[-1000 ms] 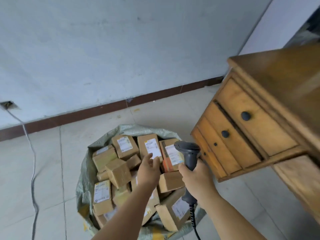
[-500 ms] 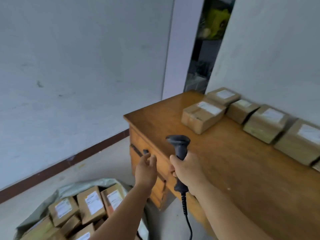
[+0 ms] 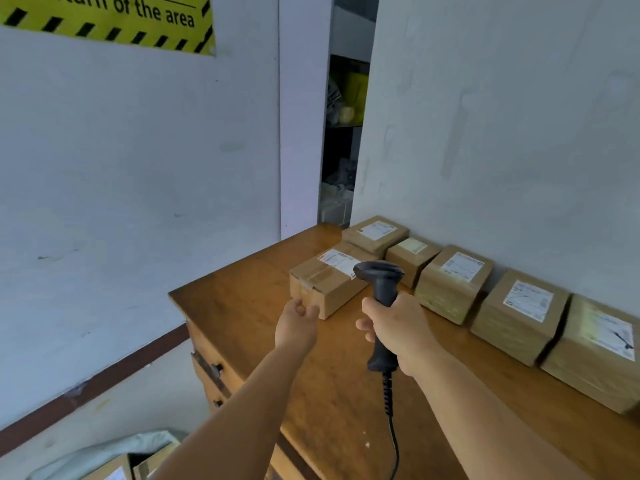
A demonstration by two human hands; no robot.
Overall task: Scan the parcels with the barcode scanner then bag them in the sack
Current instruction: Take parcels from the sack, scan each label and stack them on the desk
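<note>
My right hand [image 3: 396, 329] grips the black barcode scanner [image 3: 380, 284] by its handle, head pointing left over the table, its coiled cable hanging down. My left hand [image 3: 297, 322] reaches out empty, fingers loosely curled, just short of the front corner of the nearest cardboard parcel [image 3: 323, 282]. Several more labelled parcels stand in a row along the wall, among them one [image 3: 453, 282] behind the scanner and one [image 3: 519, 315] further right. The grey-green sack [image 3: 104, 452] with parcels inside shows at the bottom left on the floor.
The parcels sit on a wooden table [image 3: 249, 306] with drawers [image 3: 214, 370] on its left side. White walls stand behind and to the left, with a yellow warning sign [image 3: 114, 19] at top left. A dark doorway gap [image 3: 343, 133] opens behind the table.
My view has swung up from the sack on the floor to the table top. My left hand has moved forward to the nearest parcel, and the scanner has come up over the table.
</note>
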